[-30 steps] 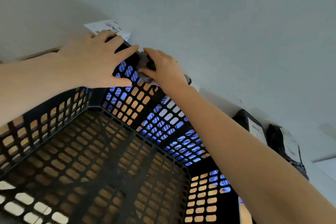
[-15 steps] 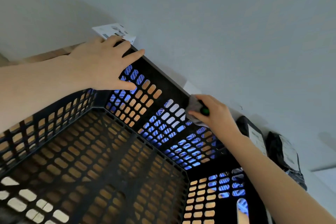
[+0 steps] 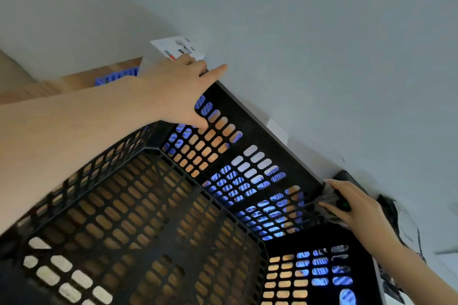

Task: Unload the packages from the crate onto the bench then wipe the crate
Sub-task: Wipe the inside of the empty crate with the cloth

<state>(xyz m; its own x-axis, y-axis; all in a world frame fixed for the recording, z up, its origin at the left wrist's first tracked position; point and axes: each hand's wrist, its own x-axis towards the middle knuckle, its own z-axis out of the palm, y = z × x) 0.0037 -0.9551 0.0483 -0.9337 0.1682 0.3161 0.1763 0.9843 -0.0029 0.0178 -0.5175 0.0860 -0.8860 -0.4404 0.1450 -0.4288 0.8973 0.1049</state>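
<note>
A black slotted plastic crate [image 3: 250, 129] fills the lower view, and nothing lies inside it. My left hand [image 3: 173, 86] grips the far rim near the left corner, thumb inside the wall and fingers over the top. My right hand [image 3: 352, 205] is closed on a grey cloth [image 3: 327, 202] pressed against the far right corner of the rim. Black packages with white labels [image 3: 396, 215] lie on the bench beyond that corner, partly hidden by my right hand.
A white wall [image 3: 297, 32] stands just behind the crate. A white printed card [image 3: 177, 48] rests behind my left hand. A wooden surface [image 3: 74, 84] and a blue crate [image 3: 116, 77] show at the far left.
My right hand has slid the cloth along the far rim from next to my left hand to the right corner. My left hand has kept its hold on the rim.
</note>
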